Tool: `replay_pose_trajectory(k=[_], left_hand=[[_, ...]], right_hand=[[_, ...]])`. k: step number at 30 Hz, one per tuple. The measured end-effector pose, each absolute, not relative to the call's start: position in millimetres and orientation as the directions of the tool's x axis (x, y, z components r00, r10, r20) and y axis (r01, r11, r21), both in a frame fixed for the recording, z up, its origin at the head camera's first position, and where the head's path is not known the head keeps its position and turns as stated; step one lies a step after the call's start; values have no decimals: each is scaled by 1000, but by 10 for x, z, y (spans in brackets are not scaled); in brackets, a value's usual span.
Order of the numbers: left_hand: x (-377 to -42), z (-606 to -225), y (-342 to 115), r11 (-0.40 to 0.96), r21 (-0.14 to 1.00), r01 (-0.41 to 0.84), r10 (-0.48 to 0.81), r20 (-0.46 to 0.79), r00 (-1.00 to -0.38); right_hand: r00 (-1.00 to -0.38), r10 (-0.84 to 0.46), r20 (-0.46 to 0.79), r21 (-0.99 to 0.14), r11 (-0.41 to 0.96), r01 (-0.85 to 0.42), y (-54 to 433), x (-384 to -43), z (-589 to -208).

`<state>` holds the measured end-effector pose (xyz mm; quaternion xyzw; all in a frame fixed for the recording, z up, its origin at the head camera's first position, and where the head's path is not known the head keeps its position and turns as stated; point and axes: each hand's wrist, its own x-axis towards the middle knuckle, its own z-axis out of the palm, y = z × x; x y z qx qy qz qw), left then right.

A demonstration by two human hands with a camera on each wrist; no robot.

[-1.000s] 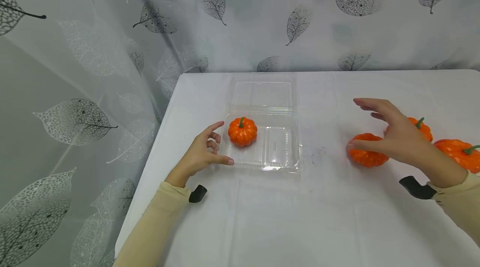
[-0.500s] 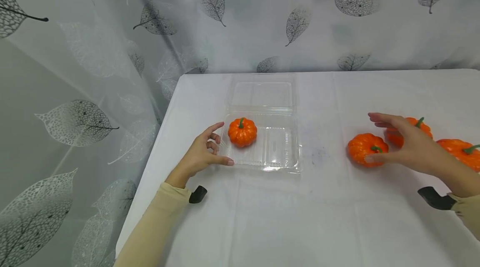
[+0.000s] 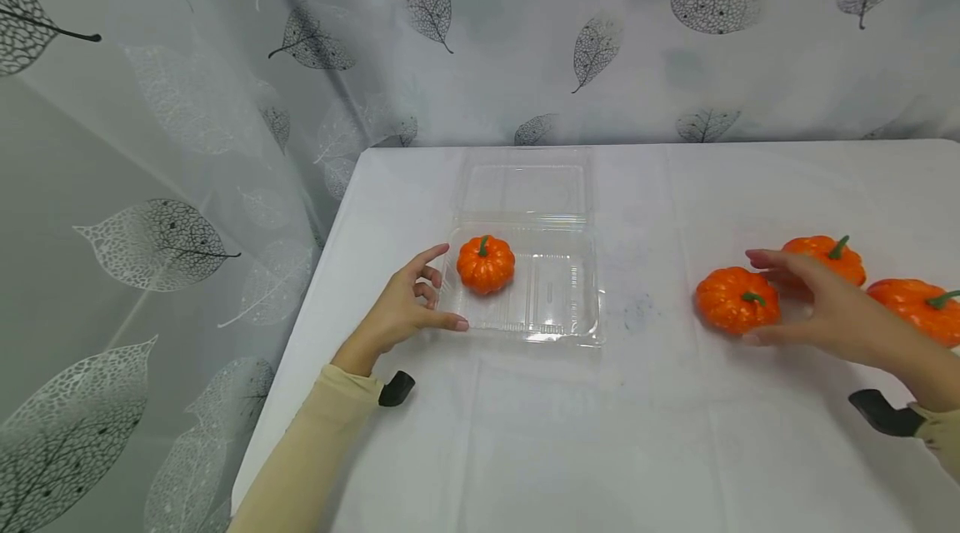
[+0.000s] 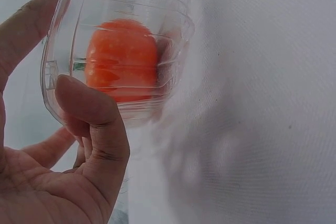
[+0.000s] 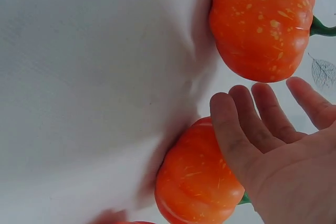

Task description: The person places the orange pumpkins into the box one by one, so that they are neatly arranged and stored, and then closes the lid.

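Observation:
A clear plastic clamshell container (image 3: pixel 551 283) lies with its lid folded back, and a small orange pumpkin (image 3: pixel 486 265) sits in its left half. My left hand (image 3: pixel 397 304) holds the container's near left corner; the left wrist view shows bent fingers at the rim and the pumpkin through the wall. On the right, my right hand (image 3: pixel 832 312) reaches toward the leftmost loose pumpkin (image 3: pixel 727 300), thumb at its near side and straight fingers (image 5: pixel 270 108) beyond it. A second loose pumpkin (image 5: pixel 197 177) lies behind those fingers.
The farther pumpkin (image 3: pixel 832 256) and another at the right edge (image 3: pixel 918 308) rest on the white-covered table (image 3: pixel 585 433). A leaf-patterned curtain (image 3: pixel 510 33) hangs behind and to the left of the table.
My right hand has moved right and nearer to me, from over the leftmost loose pumpkin to its right side, uncovering it. My left hand and the container have stayed put.

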<state>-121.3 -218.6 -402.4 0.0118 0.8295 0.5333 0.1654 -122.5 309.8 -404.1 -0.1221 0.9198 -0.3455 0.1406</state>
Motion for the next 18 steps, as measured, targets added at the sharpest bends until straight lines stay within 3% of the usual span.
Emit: replay_pose_trajectory(k=[18], left_hand=[[-1202, -4032, -2181, 428, 889, -163, 194, -267, -944]], right_hand=[[-908, -333, -255, -665, 742, -85, 3058, -1183, -4100]])
